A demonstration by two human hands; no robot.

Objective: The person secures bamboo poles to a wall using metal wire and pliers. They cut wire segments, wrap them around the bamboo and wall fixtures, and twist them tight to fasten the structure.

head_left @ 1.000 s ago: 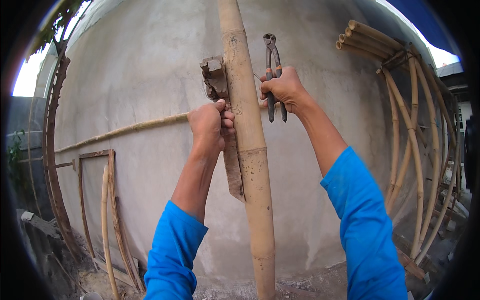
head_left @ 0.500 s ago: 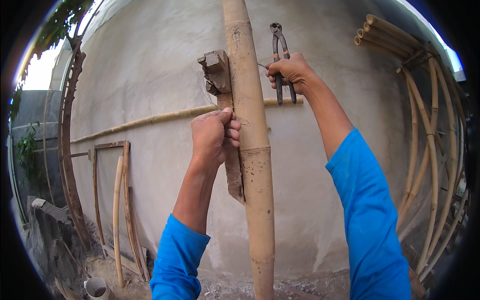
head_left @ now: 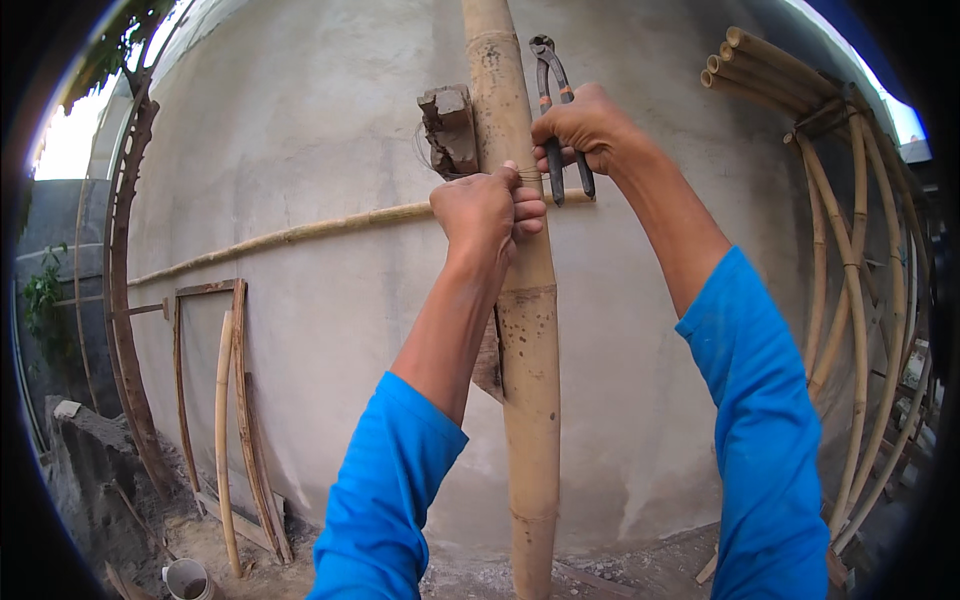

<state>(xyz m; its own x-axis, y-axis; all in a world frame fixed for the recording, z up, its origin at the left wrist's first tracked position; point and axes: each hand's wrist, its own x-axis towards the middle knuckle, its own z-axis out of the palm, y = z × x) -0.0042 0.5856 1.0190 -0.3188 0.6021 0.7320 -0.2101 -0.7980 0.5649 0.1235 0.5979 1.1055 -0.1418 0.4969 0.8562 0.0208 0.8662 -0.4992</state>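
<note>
Head view — left hand [head_left: 485,215] overlaps bamboo pole [head_left: 530,400] — wall [head_left: 340,130] behind.

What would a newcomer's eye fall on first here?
The thick bamboo pole stands nearly upright mid-view, before a grey wall. The left hand is closed across its front; the right hand, beside its right edge, holds pincers, head up. At upper right, bamboo canes jut out.
</note>
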